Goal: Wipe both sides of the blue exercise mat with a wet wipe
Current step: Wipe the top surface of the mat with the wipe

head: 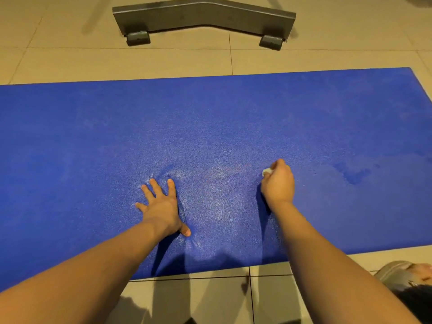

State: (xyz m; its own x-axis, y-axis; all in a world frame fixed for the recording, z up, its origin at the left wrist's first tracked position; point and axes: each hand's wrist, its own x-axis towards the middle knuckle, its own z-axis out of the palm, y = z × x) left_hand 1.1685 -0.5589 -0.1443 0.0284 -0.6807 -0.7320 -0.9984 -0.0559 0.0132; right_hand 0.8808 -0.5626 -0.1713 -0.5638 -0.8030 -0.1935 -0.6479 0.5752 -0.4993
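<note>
Blue, grainy foam exercise mat (233, 118): lies flat and unrolled across the beige tiled floor (70, 61), runs out of view at the left.

Left hand (161, 206): rests palm down on the mat, near its close edge. Fingers (157, 187) straight and spread apart, thumb out to the side. Foam dimpled and wrinkled around the palm.

Right hand (278, 183): sits over the mat to the right of the left one, knuckles up, fingers curled in. Pinches a small white crumpled wet wipe (267, 171), which pokes out at the thumb side of the fist, down at the mat surface. Only a small corner of it visible, the rest hidden inside the grip.

Between the two hands, a pale sheen on the blue surface. Farther right, past the right hand, a darker patch (353, 176) on the mat.

Beyond the far edge and apart from the mat, a grey angled metal base (203, 17) on two short feet. At the lower right corner, a rounded grey thing (392, 274), too cut off to identify.
</note>
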